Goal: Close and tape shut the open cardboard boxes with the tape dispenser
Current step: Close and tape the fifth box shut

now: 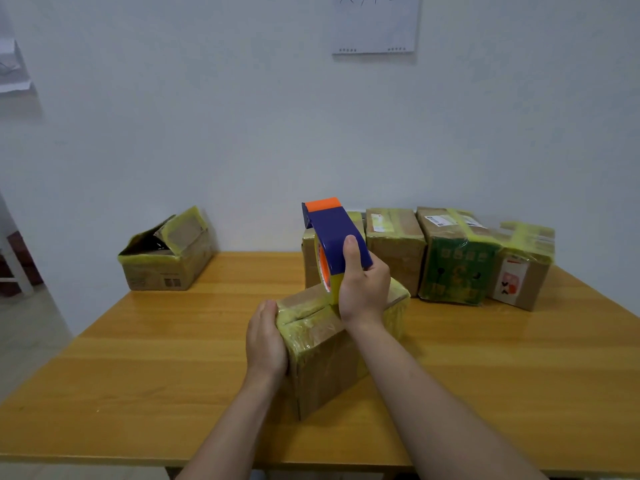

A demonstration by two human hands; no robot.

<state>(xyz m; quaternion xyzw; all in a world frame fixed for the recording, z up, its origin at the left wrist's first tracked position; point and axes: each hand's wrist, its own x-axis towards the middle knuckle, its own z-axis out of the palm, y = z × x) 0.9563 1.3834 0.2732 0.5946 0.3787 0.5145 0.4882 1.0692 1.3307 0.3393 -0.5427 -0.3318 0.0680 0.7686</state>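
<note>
Near edge of the light wooden counter [138, 358]: bare surface runs left, right and in front of the work.

Centre: one brown cardboard box wrapped in yellow tape [322, 358] stands cornerwise, one vertical corner towards the viewer, flaps down, top seam running left to right.

The left hand [265, 337] lies flat against the box's left face, fingers relaxed and pressing.

The right hand [363, 289] clasps one blue tape dispenser with an orange tip [334, 233], fingers curled round it and thumb on the hood. The dispenser's yellow roll rests on the box top, and its long axis tilts up and away, tip to the upper left.

Far edge, against the white wall: four taped boxes in a row, the first [310, 261] partly hidden behind the dispenser, then a brown one [394, 247], a green-printed one [453, 265] and a labelled one [523, 268].

Far left corner: one box with raised flaps [166, 261], at the counter's left edge, well apart from the row.

Six boxes in all.
</note>
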